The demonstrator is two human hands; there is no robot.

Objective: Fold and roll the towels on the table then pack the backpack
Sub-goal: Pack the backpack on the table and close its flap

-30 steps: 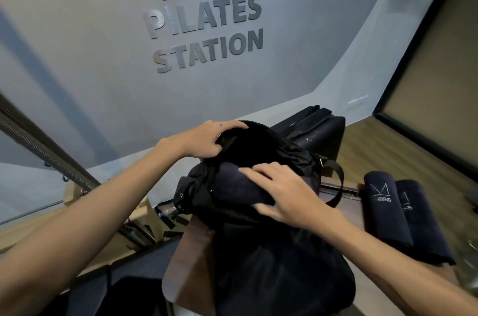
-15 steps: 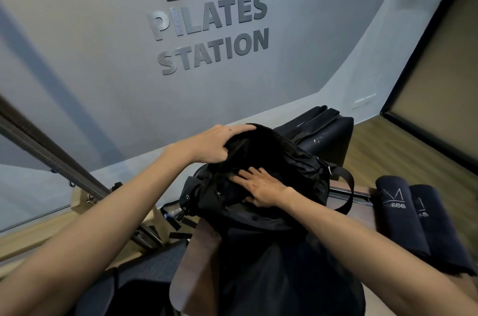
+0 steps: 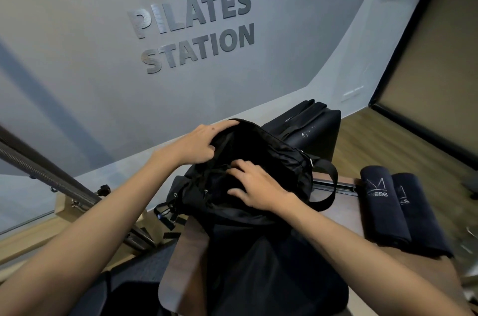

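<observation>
Two rolled navy towels (image 3: 395, 208) lie on the brown bench (image 3: 344, 222) right of our hands. Our left hand (image 3: 200, 143) grips the black fabric backpack (image 3: 261, 251) rim; our right hand (image 3: 254, 187), fingers spread, presses inside. We should push contents deep, keeping the mouth wide.

The backpack (image 3: 258, 264) under the right hand (image 3: 258, 190) is black woven cloth with a faint nylon-like sheen — its strap (image 3: 326, 187) matt webbing. Right of that hand, two rolled towels (image 3: 401, 212) look soft, matt navy cloth on a smooth, brown wood-look table (image 3: 181, 271) — possibly laminate.
</observation>
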